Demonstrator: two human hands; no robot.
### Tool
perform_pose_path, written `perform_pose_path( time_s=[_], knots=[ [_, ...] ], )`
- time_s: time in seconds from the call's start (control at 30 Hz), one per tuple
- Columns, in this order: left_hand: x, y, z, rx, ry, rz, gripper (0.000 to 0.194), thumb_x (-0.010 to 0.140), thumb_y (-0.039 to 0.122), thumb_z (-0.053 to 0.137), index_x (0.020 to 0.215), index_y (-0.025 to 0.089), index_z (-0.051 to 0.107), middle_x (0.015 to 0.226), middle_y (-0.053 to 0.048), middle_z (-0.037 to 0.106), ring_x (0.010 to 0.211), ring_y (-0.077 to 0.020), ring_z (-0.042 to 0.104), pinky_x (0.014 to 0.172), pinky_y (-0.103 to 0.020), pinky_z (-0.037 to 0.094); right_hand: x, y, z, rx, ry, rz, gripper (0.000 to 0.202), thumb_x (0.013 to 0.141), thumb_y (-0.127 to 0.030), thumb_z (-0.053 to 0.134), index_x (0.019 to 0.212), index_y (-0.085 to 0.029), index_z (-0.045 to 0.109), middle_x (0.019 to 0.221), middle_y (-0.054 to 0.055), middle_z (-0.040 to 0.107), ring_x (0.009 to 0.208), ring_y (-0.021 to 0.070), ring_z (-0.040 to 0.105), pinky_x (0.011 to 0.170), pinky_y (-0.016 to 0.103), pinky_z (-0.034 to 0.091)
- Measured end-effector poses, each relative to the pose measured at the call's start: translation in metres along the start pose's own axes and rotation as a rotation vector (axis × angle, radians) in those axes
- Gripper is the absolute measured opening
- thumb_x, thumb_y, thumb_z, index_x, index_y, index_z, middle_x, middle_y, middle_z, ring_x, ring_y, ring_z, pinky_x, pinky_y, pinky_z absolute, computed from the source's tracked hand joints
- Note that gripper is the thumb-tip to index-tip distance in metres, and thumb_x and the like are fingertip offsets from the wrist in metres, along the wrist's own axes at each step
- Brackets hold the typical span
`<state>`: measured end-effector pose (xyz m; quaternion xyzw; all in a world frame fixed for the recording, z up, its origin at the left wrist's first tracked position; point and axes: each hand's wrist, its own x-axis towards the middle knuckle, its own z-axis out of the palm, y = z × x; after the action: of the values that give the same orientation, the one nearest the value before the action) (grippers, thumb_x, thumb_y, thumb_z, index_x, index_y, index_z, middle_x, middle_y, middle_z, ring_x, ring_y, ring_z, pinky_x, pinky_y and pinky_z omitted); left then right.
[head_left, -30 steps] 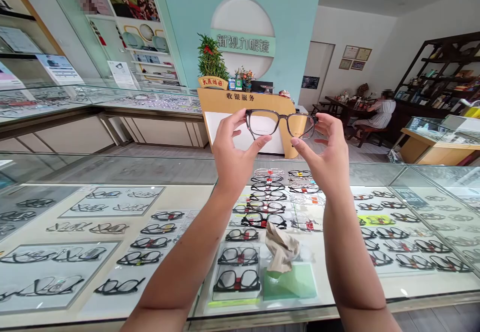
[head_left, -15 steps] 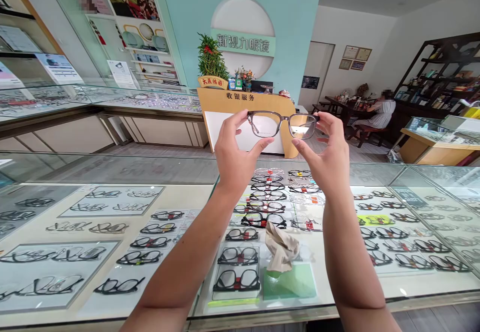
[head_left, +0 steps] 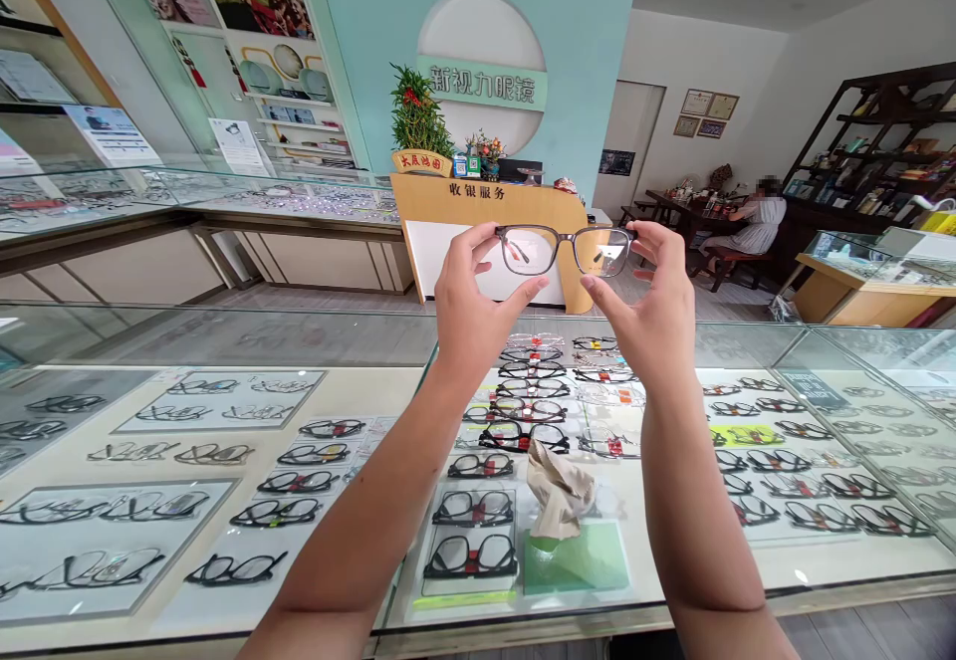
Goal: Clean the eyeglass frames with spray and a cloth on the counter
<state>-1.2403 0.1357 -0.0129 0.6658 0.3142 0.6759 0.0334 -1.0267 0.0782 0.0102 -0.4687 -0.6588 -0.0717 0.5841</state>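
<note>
Glasses (head_left: 566,237) slightly lower; left hand (head_left: 472,310) shifted rightward.

- Cut off by the bottom edge: left arm (head_left: 384,476), right arm (head_left: 691,481).
- Too small to read: print (head_left: 597,270) on glasses (head_left: 566,238).
- Partly hidden behind left hand (head_left: 476,302): desk (head_left: 527,206).
- Partly behind right arm: frames (head_left: 754,513).
- Blurred: seated person's head (head_left: 768,186).

Bare right past elbows (head_left: 717,608) here! Tapering smoothly along left forearm (head_left: 395,461), dotted with small dark spot (head_left: 362,481); tapering likewise along right forearm (head_left: 683,481), creased crosswise lower down; ending in round-tipped thumbs (head_left: 532,289) on left hand (head_left: 472,312), right hand (head_left: 661,312).
</note>
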Motion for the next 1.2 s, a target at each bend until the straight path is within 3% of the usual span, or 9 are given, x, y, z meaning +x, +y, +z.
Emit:
perform_pose_path(
  time_s=[0.43, 0.73, 1.07, 1.2],
  knots=[
    [-0.006, 0.019, -0.002, 0.191, 0.114, 0.098, 0.071, 0.086, 0.035, 0.097, 0.146, 0.029, 0.059, 0.142, -0.011, 0.067, 0.135, -0.0334, 0.066, 0.114, -0.053, 0.055, 0.000, 0.007, -0.002, 0.116, -0.128, 0.118, 0.073, 0.097, -0.061, 0.080, 0.159, -0.034, 0.052, 0.162, 0.014, 0.063, 0.150, 0.0376, 0.062, 0.115, 0.060, 0.061],
    [-0.007, 0.021, 0.000, 0.205, 0.129, 0.116, 0.071, 0.086, 0.041, 0.097, 0.145, 0.028, 0.061, 0.140, -0.011, 0.067, 0.132, -0.0329, 0.066, 0.113, -0.050, 0.055, 0.002, 0.012, -0.002, 0.189, -0.208, 0.167, 0.067, 0.099, -0.054, 0.078, 0.159, -0.032, 0.057, 0.162, 0.015, 0.066, 0.151, 0.0367, 0.063, 0.118, 0.062, 0.058],
    [-0.007, 0.024, -0.001, 0.192, 0.125, 0.072, 0.070, 0.086, 0.045, 0.097, 0.144, 0.028, 0.063, 0.142, -0.012, 0.069, 0.134, -0.0341, 0.066, 0.115, -0.051, 0.054, 0.001, 0.013, -0.001, 0.182, -0.209, 0.153, 0.064, 0.100, -0.054, 0.077, 0.157, -0.030, 0.060, 0.160, 0.016, 0.068, 0.147, 0.0368, 0.066, 0.116, 0.064, 0.058],
    [-0.003, 0.016, -0.001, 0.104, 0.067, -0.029, 0.065, 0.088, 0.041, 0.095, 0.143, 0.028, 0.063, 0.142, -0.011, 0.071, 0.131, -0.0321, 0.070, 0.108, -0.048, 0.058, 0.000, 0.006, 0.000, 0.077, -0.095, 0.114, 0.070, 0.097, -0.060, 0.078, 0.157, -0.031, 0.057, 0.155, 0.016, 0.069, 0.143, 0.0376, 0.066, 0.117, 0.064, 0.056]
  ],
)
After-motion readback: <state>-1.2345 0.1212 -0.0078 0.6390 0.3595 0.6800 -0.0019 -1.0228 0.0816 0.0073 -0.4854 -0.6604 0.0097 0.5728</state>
